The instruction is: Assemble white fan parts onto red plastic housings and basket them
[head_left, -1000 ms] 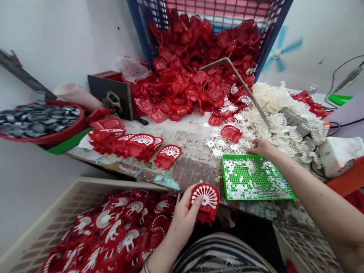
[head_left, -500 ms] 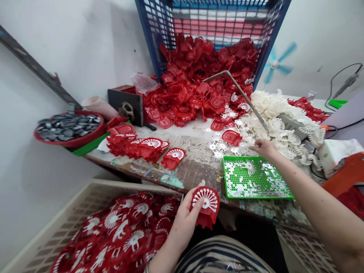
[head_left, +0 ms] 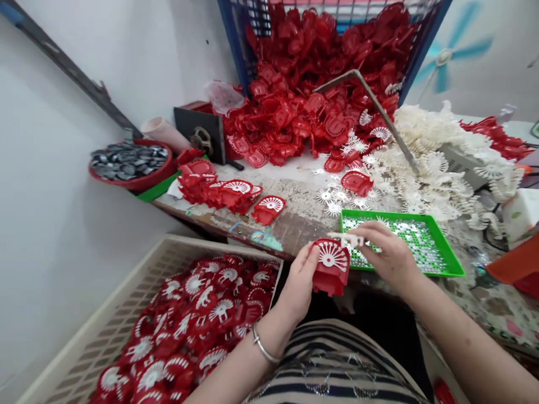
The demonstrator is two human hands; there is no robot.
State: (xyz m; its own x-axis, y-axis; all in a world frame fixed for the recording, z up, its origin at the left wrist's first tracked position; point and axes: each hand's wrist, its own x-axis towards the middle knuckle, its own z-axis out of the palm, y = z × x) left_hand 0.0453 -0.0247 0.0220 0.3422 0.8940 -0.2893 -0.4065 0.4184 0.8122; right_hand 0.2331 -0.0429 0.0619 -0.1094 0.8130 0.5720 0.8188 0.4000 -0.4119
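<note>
My left hand (head_left: 300, 280) is closed on a red plastic part (head_left: 330, 278) with a white fan-shaped insert (head_left: 332, 255) on its face, above the table's front edge. At the part's upper right, my right hand (head_left: 387, 252) pinches a small white plastic piece (head_left: 352, 240), seen edge-on and blurred. Its exact shape is hard to make out. Behind the right hand lies a green perforated tray (head_left: 450, 255) scattered with small silvery pieces. Further back spreads a heap of white fan-shaped pieces (head_left: 435, 163).
A blue crate (head_left: 236, 42) spills red parts (head_left: 290, 120) onto the table. Red parts with white fans (head_left: 238, 193) stand in a row at left. Below is a beige crate (head_left: 155, 264) of similar parts. A red bowl (head_left: 170, 168) holds grey discs. A bent metal bar (head_left: 385, 118) crosses the heaps.
My right hand has come from the white heap, toward me and left, to the red part, now with a white piece in its fingers. The view has shifted; the left hand still holds the part.
</note>
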